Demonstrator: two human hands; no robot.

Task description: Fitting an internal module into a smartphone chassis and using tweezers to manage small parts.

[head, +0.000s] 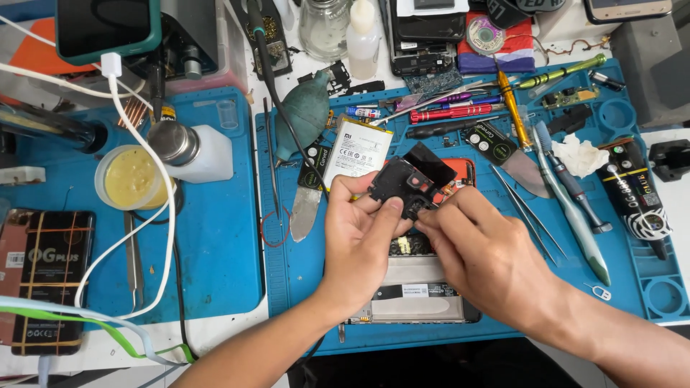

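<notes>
Partly hidden under both hands, an opened phone (413,287) lies on the blue mat (302,273), only its lower metal plates and a strip of circuit board showing. Both forearms enter from the bottom edge, cut off by the frame, and meet above that phone. The left hand (356,241) is clamped on a black plastic cover piece (406,185), thumb on its lower edge, fingers curled behind it. The right hand (481,248) pinches the same piece at its lower right corner; whether it holds a small part there is hard to make out. A white battery (357,151) lies just beyond the left hand, tweezers (528,215) just beside the right hand, and a screwdriver (575,190) farther right on the counter.
</notes>
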